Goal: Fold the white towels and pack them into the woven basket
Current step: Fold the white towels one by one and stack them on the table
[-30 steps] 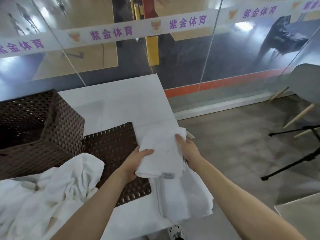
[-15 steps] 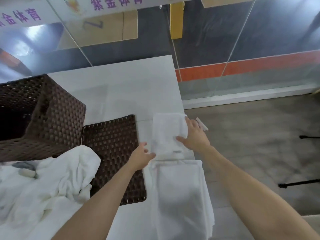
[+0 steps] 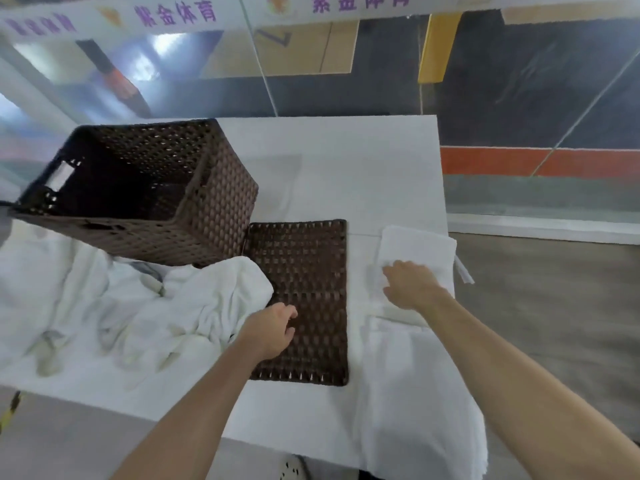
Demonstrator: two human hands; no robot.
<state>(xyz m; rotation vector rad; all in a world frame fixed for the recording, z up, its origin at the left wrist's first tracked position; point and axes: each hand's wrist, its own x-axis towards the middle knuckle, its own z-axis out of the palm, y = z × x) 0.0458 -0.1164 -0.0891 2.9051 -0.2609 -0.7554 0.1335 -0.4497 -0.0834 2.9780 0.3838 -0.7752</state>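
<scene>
A folded white towel point(image 3: 420, 245) lies at the right edge of the white table point(image 3: 346, 161). My right hand point(image 3: 410, 284) rests on its near part, fingers down on the cloth. Another white towel point(image 3: 415, 393) lies flat nearer me and hangs over the table's front edge. My left hand point(image 3: 273, 329) hovers over the flat woven lid point(image 3: 304, 271) with loosely curled fingers, holding nothing. The dark brown woven basket point(image 3: 214, 202) stands empty at the back left. A heap of unfolded white towels point(image 3: 121, 306) lies left of the lid.
A glass wall with a printed banner runs behind the table. Grey floor lies to the right of the table edge. A shoe shows below the table's front edge.
My left hand has let go of the folded towel and moved left over the woven lid. My right hand stays on the folded towel. The view has swung left, showing the basket's inside.
</scene>
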